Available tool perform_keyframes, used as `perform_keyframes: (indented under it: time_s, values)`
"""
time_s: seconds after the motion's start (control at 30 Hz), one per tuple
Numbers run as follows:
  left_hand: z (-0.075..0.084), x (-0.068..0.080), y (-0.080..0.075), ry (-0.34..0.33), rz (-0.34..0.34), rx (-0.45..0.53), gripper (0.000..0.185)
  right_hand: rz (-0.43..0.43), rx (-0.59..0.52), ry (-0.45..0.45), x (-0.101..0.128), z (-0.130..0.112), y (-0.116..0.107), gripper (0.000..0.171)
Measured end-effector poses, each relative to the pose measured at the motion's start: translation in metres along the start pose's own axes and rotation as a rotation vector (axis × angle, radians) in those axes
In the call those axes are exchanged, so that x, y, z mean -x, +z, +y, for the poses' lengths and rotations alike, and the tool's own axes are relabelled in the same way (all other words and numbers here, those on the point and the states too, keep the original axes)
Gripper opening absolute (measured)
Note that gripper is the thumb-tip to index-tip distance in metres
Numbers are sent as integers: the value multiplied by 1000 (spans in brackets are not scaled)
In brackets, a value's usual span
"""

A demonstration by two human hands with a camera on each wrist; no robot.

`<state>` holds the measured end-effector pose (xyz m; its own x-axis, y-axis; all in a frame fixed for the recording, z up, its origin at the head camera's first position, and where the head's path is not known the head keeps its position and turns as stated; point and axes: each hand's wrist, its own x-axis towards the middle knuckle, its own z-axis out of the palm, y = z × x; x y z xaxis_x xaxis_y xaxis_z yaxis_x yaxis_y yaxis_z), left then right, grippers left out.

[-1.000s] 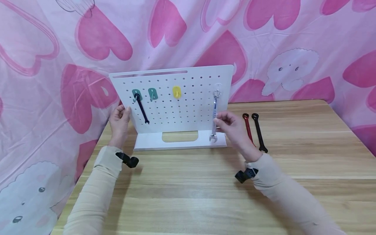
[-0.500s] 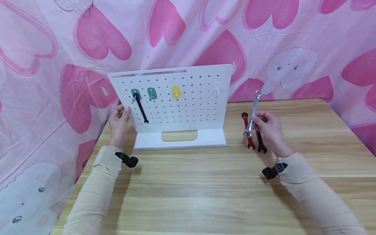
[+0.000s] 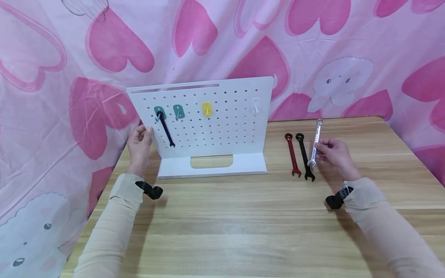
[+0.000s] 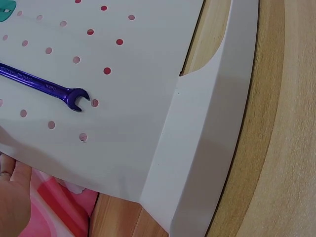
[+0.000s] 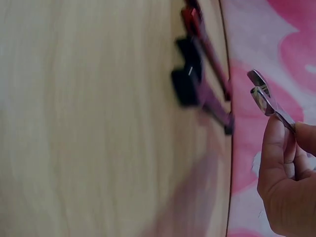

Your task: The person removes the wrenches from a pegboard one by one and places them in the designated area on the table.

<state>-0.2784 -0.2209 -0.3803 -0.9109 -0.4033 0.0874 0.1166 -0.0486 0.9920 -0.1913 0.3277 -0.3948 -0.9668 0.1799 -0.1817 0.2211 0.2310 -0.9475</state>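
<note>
My left hand [image 3: 139,150] pinches the left edge of a white pegboard stand [image 3: 222,133]. From the leftmost green hook [image 3: 158,112] hangs a combination wrench [image 3: 165,129], which looks dark in the head view and purple-blue in the left wrist view. At the right, my right hand [image 3: 335,154] holds a silver combination wrench [image 3: 315,143] between thumb and fingers, its ring end pointing away. In the right wrist view the silver wrench's open end [image 5: 266,103] appears raised off the table. A red wrench [image 3: 292,156] and a black wrench [image 3: 304,156] lie beside it.
The pegboard also bears another green hook [image 3: 179,111], a yellow hook [image 3: 207,109] and a clear hook [image 3: 255,106], with nothing on them. A pink heart-patterned cloth [image 3: 194,31] hangs behind the wooden table [image 3: 222,224].
My right hand has taken the silver wrench off the clear hook and carried it right, past the red and black wrenches, and lower. The left hand stays on the pegboard edge.
</note>
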Motion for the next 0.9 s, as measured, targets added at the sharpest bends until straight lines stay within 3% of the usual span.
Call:
perform_keyframes:
  time_s: [0.5,0.9]
  values:
    - [-1,-1,0,-21,-8,6,24,-53,213,70,-12,17,-16,30]
    - [0,0,0,-18,8,-11,17,-112,226,90,-17,18,-14,35]
